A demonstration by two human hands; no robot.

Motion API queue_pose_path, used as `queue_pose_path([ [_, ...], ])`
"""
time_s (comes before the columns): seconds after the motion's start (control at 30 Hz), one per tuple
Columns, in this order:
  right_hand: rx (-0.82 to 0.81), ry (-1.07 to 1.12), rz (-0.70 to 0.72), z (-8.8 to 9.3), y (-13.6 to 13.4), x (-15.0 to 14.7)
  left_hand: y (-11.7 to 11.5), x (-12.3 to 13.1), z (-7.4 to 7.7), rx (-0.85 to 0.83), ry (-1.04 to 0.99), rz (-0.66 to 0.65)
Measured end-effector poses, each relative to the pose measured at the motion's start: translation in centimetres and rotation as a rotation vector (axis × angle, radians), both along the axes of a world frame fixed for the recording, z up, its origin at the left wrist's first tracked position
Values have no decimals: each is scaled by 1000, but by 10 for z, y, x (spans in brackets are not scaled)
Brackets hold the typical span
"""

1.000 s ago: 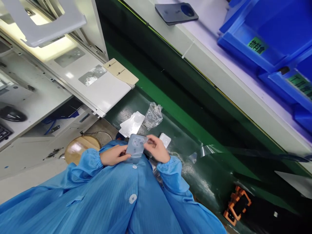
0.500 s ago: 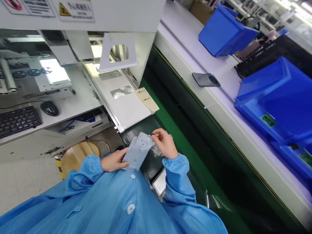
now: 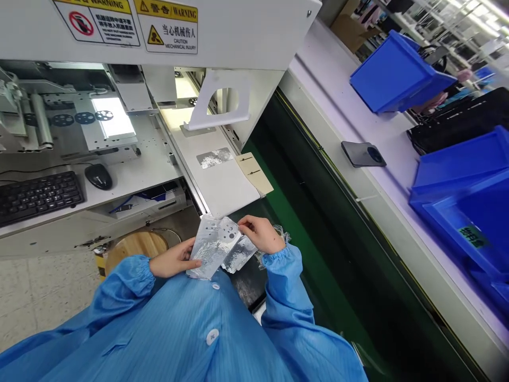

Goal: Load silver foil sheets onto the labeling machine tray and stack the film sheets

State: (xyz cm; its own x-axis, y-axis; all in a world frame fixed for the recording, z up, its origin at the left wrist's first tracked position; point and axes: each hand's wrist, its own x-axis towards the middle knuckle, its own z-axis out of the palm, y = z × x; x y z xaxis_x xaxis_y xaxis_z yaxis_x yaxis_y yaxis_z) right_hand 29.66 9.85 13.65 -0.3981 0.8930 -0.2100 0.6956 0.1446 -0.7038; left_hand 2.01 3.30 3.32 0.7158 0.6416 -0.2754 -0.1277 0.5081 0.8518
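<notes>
Silvery sheets (image 3: 211, 249), glossy and marked near the top with dark dots, are held at the waist of a person in a blue smock (image 3: 175, 329), just off the near end of a white conveyor (image 3: 228, 193). The left hand (image 3: 174, 260) grips their left edge, thumb on top; the right hand (image 3: 261, 234) is curled, thumb and fingertips pinching the upper right corner. Whether it has one layer or several cannot be told. Another reflective piece (image 3: 240, 254) slants out below the right hand, near crumpled clear plastic (image 3: 283, 233). On the conveyor lies a similar shiny sheet (image 3: 215, 158), beside a beige plate (image 3: 254, 173). At left, a black mouse (image 3: 98, 176) sits next to a keyboard (image 3: 42, 193), above a round wooden stool (image 3: 137, 248). Across a dark green gap, a bench (image 3: 409, 239) carries a grey phone-shaped object (image 3: 362, 154) and blue bins (image 3: 397, 74).
</notes>
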Motion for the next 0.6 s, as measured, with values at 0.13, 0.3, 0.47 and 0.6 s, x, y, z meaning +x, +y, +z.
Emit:
queue_pose_path([
  [0.13,-50,21,29,0,1,1,3,-10,-2,10,24,-76],
  [0.3,48,68,-250,-27,35,9,5,-26,-1,6,58,-36],
  [0.47,-4,-4,-737,-81,95,14,-3,-62,-15,-86,195,160],
  [0.6,75,-187,-841,-101,124,6,-12,-92,-24,-139,301,272],
])
